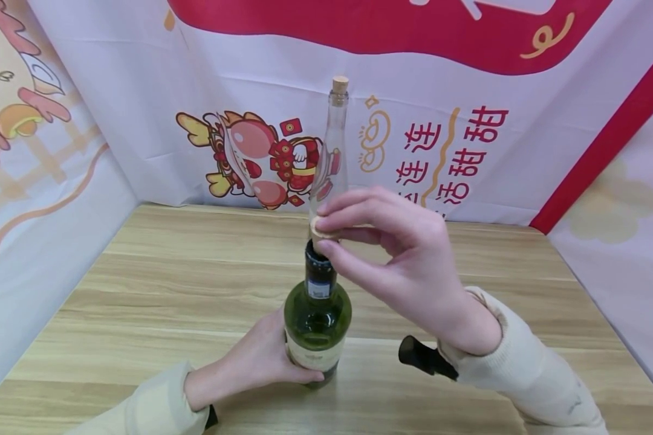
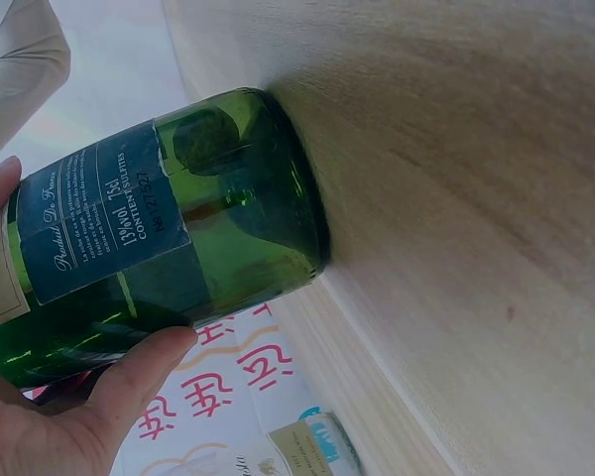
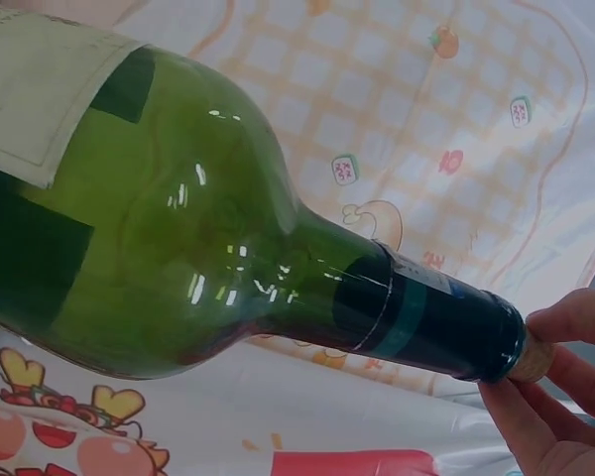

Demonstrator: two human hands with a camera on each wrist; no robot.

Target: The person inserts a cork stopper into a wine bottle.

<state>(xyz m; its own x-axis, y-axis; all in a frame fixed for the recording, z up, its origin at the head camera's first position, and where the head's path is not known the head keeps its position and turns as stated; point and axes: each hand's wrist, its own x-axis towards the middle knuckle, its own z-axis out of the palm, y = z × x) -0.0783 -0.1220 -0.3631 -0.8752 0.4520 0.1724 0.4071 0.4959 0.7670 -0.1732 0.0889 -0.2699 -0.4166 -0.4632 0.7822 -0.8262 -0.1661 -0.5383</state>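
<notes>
A green glass wine bottle (image 1: 318, 323) stands upright on the table, with a dark sleeve round its neck and a label on its body. Low on the body, my left hand (image 1: 263, 353) grips it, the thumb lying across the front in the head view. At the bottle's mouth, my right hand (image 1: 408, 254) pinches a cork (image 3: 533, 359) between thumb and fingers. The right wrist view has the cork seated in the opening, part of it standing above the rim. In the left wrist view the bottle's base (image 2: 297, 188) rests on the wood.
Behind the green bottle stands a tall clear bottle (image 1: 335, 124) with its own cork (image 1: 340, 84) in the top. The wooden table (image 1: 196, 266) ends at a printed cloth backdrop (image 1: 283, 72). A dark strap piece (image 1: 427, 357) juts from the right wrist.
</notes>
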